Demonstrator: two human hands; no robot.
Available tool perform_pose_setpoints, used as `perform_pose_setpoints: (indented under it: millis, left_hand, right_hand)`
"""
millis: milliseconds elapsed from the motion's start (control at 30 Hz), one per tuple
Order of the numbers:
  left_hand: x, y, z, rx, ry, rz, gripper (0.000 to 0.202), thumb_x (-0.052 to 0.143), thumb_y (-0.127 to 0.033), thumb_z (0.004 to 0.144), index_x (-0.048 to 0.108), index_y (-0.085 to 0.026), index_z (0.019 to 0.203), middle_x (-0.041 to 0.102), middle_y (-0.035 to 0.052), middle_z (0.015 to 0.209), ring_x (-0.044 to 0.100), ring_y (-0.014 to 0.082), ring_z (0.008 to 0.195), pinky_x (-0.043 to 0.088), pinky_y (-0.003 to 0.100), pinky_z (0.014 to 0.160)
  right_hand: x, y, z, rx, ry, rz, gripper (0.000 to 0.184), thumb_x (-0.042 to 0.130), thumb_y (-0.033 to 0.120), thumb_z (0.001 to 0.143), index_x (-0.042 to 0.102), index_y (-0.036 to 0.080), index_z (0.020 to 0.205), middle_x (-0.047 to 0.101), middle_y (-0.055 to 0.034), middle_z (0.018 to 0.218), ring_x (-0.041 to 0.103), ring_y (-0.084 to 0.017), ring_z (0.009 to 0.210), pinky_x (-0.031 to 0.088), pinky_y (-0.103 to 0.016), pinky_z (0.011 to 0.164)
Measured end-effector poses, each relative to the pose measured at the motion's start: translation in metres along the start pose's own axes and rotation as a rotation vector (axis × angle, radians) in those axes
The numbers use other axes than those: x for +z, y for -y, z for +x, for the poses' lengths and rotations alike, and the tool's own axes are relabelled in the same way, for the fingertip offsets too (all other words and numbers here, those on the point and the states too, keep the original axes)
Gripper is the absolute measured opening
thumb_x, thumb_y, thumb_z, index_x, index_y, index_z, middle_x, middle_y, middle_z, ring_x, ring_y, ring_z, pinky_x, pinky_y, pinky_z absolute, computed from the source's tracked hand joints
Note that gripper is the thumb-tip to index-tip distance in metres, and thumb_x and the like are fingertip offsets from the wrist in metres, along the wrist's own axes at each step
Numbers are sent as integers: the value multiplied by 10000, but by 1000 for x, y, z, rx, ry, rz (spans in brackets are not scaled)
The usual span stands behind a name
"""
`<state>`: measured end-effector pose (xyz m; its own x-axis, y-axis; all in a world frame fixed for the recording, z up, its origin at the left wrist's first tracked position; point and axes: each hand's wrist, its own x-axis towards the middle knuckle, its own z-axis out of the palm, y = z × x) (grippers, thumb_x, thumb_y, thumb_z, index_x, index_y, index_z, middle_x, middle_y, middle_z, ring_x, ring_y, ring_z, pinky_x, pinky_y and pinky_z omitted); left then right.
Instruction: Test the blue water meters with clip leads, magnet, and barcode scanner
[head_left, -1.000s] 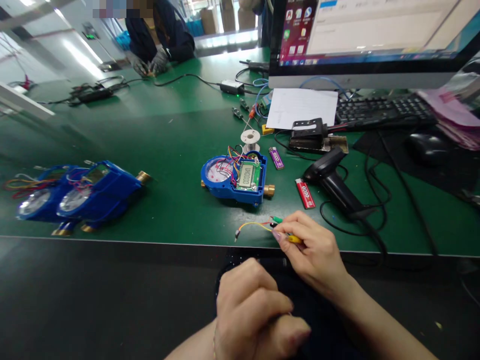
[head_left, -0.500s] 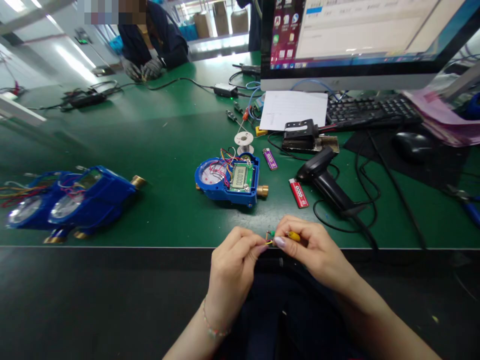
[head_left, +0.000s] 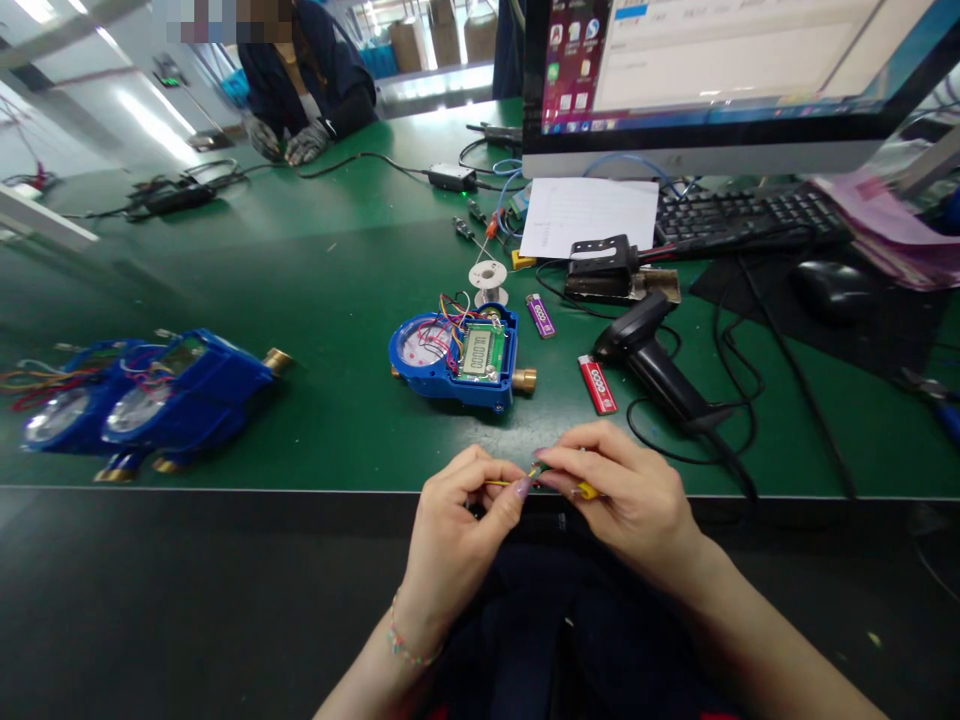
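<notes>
Near the table's front edge, my left hand (head_left: 465,510) pinches a thin yellow wire (head_left: 496,484) between thumb and forefinger. My right hand (head_left: 630,490) is closed beside it, and the fingertips of both hands nearly meet. A small yellow piece (head_left: 588,491) sticks out from under my right fingers; its kind is hard to tell. A tiny green part (head_left: 537,467) shows at the right fingertips, mostly hidden. Beyond my hands lies an open blue water meter (head_left: 469,395) with a display, a round dial, loose coloured wires and a brass fitting.
Two more blue meters (head_left: 172,410) lie at left. A solder spool (head_left: 488,276), purple lighter (head_left: 539,316), red lighter (head_left: 597,385) and barcode scanner (head_left: 656,370) are nearby. Behind stand a monitor (head_left: 705,160) and keyboard (head_left: 750,218). A gloved co-worker (head_left: 307,142) sits across the table.
My left thumb and fingers have shifted on the yellow wire, and more of it shows inside the left hand. My right fingers have closed further over the green part and the yellow piece.
</notes>
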<state>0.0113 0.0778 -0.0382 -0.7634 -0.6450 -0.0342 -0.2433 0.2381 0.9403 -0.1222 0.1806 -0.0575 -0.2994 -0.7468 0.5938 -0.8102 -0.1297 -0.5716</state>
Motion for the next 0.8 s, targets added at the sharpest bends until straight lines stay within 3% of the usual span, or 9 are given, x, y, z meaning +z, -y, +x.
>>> perform_pose_setpoints:
  millis: [400, 633, 733, 800]
  left_hand:
    - [2, 0, 0, 116, -42, 88, 62, 583, -214, 790, 632, -201, 754, 489, -40, 636, 453, 50, 570, 353, 154, 518]
    - [7, 1, -3, 289, -92, 233, 75, 569, -147, 787, 634, -184, 798, 518, -21, 653, 502, 64, 601, 394, 163, 553]
    - [6, 1, -3, 271, -90, 209, 66, 572, -153, 787, 631, -184, 790, 519, -24, 660, 500, 60, 610, 393, 158, 568]
    - [4, 2, -3, 214, -71, 146, 58, 575, -179, 791, 629, -195, 776, 511, -31, 659, 490, 61, 610, 382, 161, 562]
  right_hand:
    - [-3, 3, 0, 47, 48, -29, 95, 549, 147, 790, 628, 151, 843, 598, -37, 794, 577, -81, 708, 464, -180, 602]
    - [5, 13, 2, 67, -56, -101, 88, 544, 135, 757, 623, 152, 791, 598, -22, 732, 578, -83, 651, 477, -188, 563]
    - [6, 16, 2, 74, -105, -134, 87, 548, 119, 740, 624, 151, 767, 587, -20, 699, 570, -87, 641, 468, -186, 541]
    - [4, 14, 3, 135, -76, -38, 95, 584, 148, 714, 629, 153, 798, 581, -24, 739, 563, -92, 654, 469, -191, 536]
